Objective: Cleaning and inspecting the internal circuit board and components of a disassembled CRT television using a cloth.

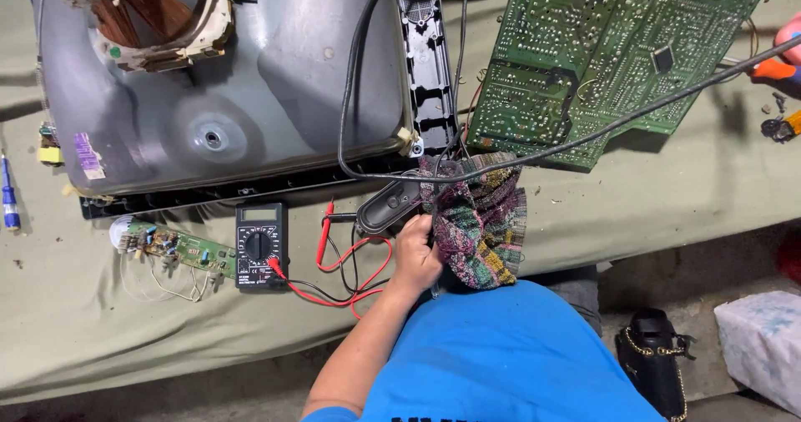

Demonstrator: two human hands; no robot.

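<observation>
At desk front edge: your left hand [415, 255] clamps the checked rag [480, 222] beside the speaker [388, 205].
Right hand [788, 34] barely in frame by the tilted green circuit board [609, 55]; can't tell its grip. Looks like wipe-down stage; you'd next need that rag freed of the black cable [584, 138].

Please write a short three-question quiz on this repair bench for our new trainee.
1. True or false: the left hand rests against the multicoloured cloth.
2. What lies nearest the multimeter on its left? A) small circuit board B) blue screwdriver C) black bag
3. Fill in: the large green circuit board is ____ side up.

Key: 1 true; 2 A; 3 solder.
</observation>
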